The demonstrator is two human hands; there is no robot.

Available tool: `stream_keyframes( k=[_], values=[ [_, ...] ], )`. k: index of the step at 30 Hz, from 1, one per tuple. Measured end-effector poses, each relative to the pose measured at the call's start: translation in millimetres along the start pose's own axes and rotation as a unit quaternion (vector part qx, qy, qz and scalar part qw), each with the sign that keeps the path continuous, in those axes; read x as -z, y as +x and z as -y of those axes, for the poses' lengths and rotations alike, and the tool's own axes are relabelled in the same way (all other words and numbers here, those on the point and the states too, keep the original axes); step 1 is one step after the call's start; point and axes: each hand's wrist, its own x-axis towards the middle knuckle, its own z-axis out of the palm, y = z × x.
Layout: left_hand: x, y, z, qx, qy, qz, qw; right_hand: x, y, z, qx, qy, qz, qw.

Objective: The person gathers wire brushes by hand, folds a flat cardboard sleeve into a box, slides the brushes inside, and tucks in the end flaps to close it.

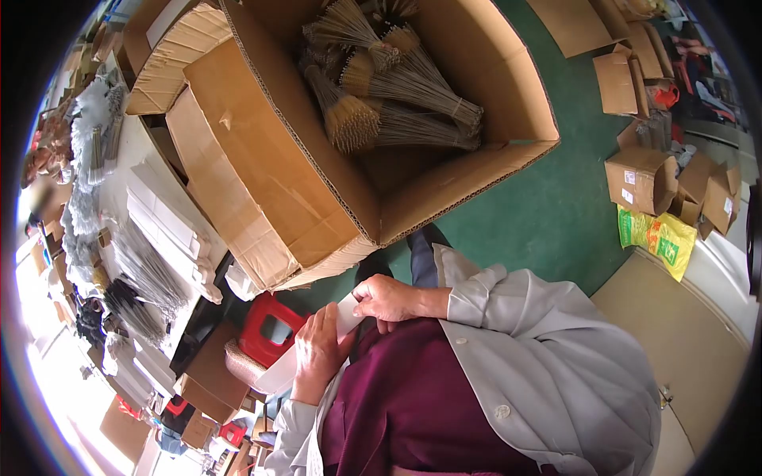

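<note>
A long, flat white strip (347,314), like paper or thin card, runs slantwise in front of my body. My left hand (316,349) is closed over its middle, with the fingers lying across it. At the upper end, my right hand (386,300) pinches the strip between thumb and fingers. The strip's lower end (276,376) sticks out past my left hand. Just beyond my hands stands a large open cardboard box (270,159). Inside it lie several bundles of thin wire-like sticks (413,87) with yellowish tips.
On the left, a table (147,151) carries white folded pieces (171,222) and bundles of grey sticks (147,266). A red stool (262,329) is beside my left hand. Smaller cartons (639,178) and a yellow bag (659,238) are at the right, across the green floor (516,214).
</note>
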Motion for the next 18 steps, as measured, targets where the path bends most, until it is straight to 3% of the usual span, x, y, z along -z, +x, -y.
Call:
stream_keyframes(
  k=[6,18],
  values=[
    [4,7,-7,0.041,-0.006,-0.022,0.999,4,4,-4,0.012,0.060,-0.023,0.998],
    [-4,8,-17,0.016,0.026,-0.054,0.998,4,2,0,-0.060,0.140,-0.038,0.988]
  ],
)
